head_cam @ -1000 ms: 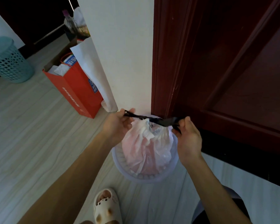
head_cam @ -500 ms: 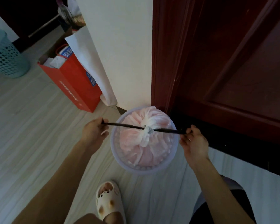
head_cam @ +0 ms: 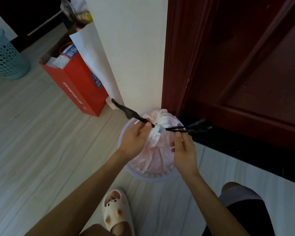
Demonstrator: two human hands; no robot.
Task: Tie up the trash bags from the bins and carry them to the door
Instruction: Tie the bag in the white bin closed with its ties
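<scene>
A pale pink trash bag (head_cam: 157,160) sits in a small white round bin (head_cam: 153,178) on the floor beside the dark red door (head_cam: 245,65). Its top is bunched into a white gathered neck, cinched by a black drawstring (head_cam: 128,113). My left hand (head_cam: 134,138) pinches the left length of the string close to the neck; its loose end sticks out up and to the left. My right hand (head_cam: 184,149) pinches the right length near the neck, and the loop trails toward the door sill.
A red paper shopping bag (head_cam: 78,82) stands against the white wall corner (head_cam: 131,48), with a white bag behind it. A teal mesh bin (head_cam: 5,60) is at far left. My slippered foot (head_cam: 116,210) stands just before the white bin.
Both hands have slid inward along the drawstring, from stretched wide apart to close beside the bag's neck. The string ends now hang loose beyond my fingers.
</scene>
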